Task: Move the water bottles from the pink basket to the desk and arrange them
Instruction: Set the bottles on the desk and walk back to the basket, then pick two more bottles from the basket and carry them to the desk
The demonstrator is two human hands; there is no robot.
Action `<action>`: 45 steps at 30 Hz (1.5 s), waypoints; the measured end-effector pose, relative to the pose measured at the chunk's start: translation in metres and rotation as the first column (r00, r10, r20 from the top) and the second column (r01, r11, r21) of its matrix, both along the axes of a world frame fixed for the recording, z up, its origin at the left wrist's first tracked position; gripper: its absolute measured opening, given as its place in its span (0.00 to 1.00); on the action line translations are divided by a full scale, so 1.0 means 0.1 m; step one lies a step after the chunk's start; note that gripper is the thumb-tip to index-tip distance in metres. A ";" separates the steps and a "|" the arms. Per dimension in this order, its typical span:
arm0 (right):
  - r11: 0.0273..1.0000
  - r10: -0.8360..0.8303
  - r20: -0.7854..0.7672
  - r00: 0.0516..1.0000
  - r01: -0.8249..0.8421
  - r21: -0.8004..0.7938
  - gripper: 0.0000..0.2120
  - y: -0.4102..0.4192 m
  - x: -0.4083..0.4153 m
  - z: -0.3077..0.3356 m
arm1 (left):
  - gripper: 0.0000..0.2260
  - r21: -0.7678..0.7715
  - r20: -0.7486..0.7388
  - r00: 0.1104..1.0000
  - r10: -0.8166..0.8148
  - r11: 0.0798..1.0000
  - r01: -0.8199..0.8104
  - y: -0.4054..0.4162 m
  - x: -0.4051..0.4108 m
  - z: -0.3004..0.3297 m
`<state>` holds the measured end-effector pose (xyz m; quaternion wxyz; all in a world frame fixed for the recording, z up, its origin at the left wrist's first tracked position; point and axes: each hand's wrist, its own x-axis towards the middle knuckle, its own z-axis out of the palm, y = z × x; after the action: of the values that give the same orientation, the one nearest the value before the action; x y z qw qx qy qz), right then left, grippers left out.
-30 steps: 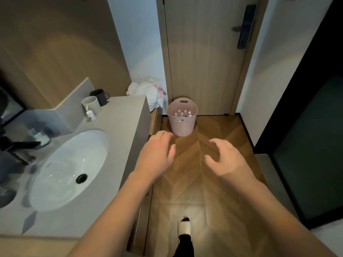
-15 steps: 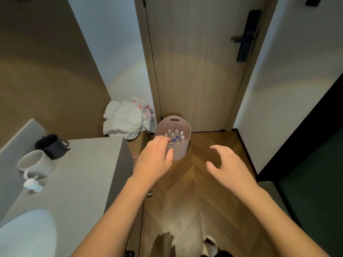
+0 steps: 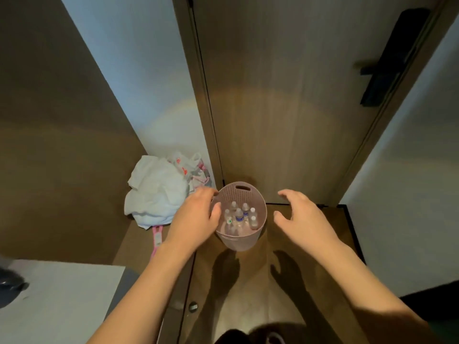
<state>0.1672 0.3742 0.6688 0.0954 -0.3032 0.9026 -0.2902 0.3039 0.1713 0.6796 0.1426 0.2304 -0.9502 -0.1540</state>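
Head view, 1 frame. Item: pink basket [image 3: 242, 240], perforated wall with a slot handle at its far rim, standing upright on the wooden floor [image 3: 250, 294] just in front of a closed wooden door [image 3: 285, 108]. Contents: water bottles [image 3: 239, 216], clear with white caps, standing upright and packed together inside the basket (at least 6 caps show; the exact count cannot be told). Left hand [image 3: 196, 219]: over the basket's left rim, fingers relaxed and apart, holding nothing; whether it touches the rim cannot be told. Right hand [image 3: 301, 219]: just beside the basket's right side, clear of it, fingers spread and slightly bent, holding nothing. Both hands cast shadows on the floor in front of the basket. Left of the basket: crumpled white cloth [image 3: 155, 194] with a plastic bag [image 3: 188, 167] against the wall, and a pink strip-shaped object [image 3: 156, 240] below the cloth. Lower left: corner of a pale grey worktop [image 3: 62, 301]. Upper right: dark door lock [image 3: 390, 58].
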 end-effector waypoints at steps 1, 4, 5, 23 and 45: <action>1.000 0.009 0.008 1.000 -0.009 0.004 0.26 -0.11 -0.18 -0.01 | 0.14 0.008 0.009 1.000 0.009 1.000 -0.009 -0.07 -0.12 -0.03; 0.996 0.066 0.015 0.998 -0.067 0.057 0.26 -0.46 -0.68 -0.06 | 0.13 0.050 0.037 0.999 0.037 0.998 -0.039 -0.36 -0.49 -0.14; 0.991 0.100 0.022 0.995 -0.102 0.087 0.26 -0.59 -0.86 -0.08 | 0.13 0.059 0.044 0.998 0.051 0.997 -0.053 -0.48 -0.63 -0.18; 0.912 0.328 0.108 0.939 -0.344 0.224 0.24 -2.18 -3.18 -0.41 | 0.07 0.415 0.113 0.972 0.204 0.879 -0.233 -1.81 -2.79 -0.78; 0.305 0.878 0.211 0.429 -0.843 0.443 0.21 -3.40 -4.29 -3.59 | 0.13 0.523 0.493 0.707 0.507 0.478 -0.706 -1.45 -3.31 -3.33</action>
<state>-0.2621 0.0339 0.3098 0.2763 -0.7122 0.6431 0.0538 -0.0270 0.0268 0.3465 -0.0379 0.6082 -0.6872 -0.3955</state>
